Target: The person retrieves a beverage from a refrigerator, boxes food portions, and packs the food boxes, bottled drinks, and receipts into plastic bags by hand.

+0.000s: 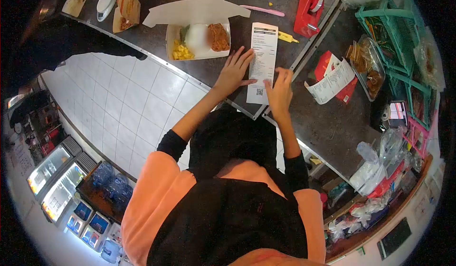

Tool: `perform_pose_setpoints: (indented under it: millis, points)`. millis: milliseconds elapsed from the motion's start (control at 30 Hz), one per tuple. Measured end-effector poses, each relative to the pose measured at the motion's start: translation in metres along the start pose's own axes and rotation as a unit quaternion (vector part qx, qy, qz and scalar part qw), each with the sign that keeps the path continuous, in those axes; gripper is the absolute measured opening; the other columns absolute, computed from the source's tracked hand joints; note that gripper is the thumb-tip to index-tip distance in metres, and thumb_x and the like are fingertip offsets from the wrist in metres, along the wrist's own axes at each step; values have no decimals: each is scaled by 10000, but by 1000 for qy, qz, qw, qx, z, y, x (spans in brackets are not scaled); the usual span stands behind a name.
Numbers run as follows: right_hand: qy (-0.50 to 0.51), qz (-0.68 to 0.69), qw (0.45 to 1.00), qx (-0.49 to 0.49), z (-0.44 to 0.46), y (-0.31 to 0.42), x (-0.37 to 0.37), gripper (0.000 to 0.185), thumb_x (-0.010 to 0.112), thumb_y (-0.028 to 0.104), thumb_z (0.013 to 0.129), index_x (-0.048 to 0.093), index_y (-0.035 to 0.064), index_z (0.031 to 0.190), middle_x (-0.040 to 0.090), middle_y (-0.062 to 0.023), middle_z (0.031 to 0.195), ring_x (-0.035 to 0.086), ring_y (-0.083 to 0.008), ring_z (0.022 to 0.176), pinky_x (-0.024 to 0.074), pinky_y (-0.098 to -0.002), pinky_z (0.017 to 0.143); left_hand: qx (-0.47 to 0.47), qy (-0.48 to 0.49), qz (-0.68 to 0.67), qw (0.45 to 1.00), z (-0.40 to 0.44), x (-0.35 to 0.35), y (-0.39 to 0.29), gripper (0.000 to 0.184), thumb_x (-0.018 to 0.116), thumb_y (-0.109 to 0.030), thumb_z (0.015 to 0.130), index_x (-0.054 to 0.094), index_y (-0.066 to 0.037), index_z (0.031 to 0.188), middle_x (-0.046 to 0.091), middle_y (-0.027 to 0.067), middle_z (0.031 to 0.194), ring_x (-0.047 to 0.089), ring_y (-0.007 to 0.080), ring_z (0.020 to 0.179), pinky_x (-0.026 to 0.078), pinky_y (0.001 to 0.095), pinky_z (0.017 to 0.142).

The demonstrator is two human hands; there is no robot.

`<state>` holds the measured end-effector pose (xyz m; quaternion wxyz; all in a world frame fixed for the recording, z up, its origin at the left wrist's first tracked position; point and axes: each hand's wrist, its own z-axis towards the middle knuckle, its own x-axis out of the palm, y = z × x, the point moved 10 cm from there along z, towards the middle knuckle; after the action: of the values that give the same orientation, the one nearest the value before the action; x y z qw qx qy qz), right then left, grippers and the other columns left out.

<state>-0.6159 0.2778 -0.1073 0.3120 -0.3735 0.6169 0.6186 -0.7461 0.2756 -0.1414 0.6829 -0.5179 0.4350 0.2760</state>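
A long printed receipt [263,52] lies flat on the dark counter in front of me. My left hand [233,70] rests at its left edge, fingers spread. On its lower right edge is my right hand [279,93], its thumb on the paper and its fingers partly bent; whether it pinches the edge is unclear. Just left of the receipt stands an open paper food box [199,56] holding fried chicken [218,37], white rice [197,39] and yellow pieces [182,51]. A yellow marker [286,37] is right of the receipt's upper part.
A red tape dispenser [308,17] and a pink utensil [262,10] are at the back. Another receipt [331,83] and a clear food pack [368,66] lie right, near green baskets [399,43]. A scale [106,5] and small box [127,10] are back left.
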Motion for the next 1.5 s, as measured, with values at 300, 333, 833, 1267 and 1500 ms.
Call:
perform_pose_setpoints:
  millis: [300, 333, 833, 1267, 1500]
  points:
    - [71, -115, 982, -129, 74, 14, 59, 175, 573, 227, 730, 578, 76, 643, 593, -136, 625, 594, -331, 567, 466, -421, 521, -8, 9, 22, 1000, 2, 3, 1, 914, 672, -461, 604, 289, 5, 1291, 258, 77, 1371, 172, 297, 1296, 218, 448, 1035]
    - [122, -162, 964, -174, 56, 12, 87, 142, 576, 216, 726, 586, 84, 674, 598, -137, 637, 600, -319, 586, 470, -420, 533, -5, 0, 29, 1000, 2, 2, 0, 916, 675, -454, 603, 287, 6, 1293, 253, 73, 1374, 166, 300, 1297, 220, 447, 1034]
    - [82, 212, 973, -28, -27, -91, -67, 127, 525, 5, 643, 554, 5, 766, 545, -146, 859, 542, -318, 724, 443, -385, 653, -79, -14, -28, 996, 12, -9, -7, 869, 691, -96, 632, 179, 35, 1322, 166, 254, 1368, 149, 418, 1272, 180, 433, 1047]
    - [-412, -154, 898, 25, 142, -402, -656, 173, 653, 194, 710, 648, 32, 771, 631, -116, 718, 606, -202, 644, 469, -299, 605, -295, -181, -90, 934, -125, -17, -31, 355, 464, 60, 726, 440, 38, 1079, 438, 199, 1042, 435, 348, 995, 364, 401, 826]
    - [-263, -291, 913, 113, 218, -454, -652, 415, 688, 411, 628, 630, 9, 707, 619, -191, 734, 602, -344, 722, 475, -407, 632, -607, -56, 67, 790, -414, 78, 48, 265, 506, -37, 725, 545, 14, 982, 532, 203, 926, 503, 353, 896, 395, 427, 797]
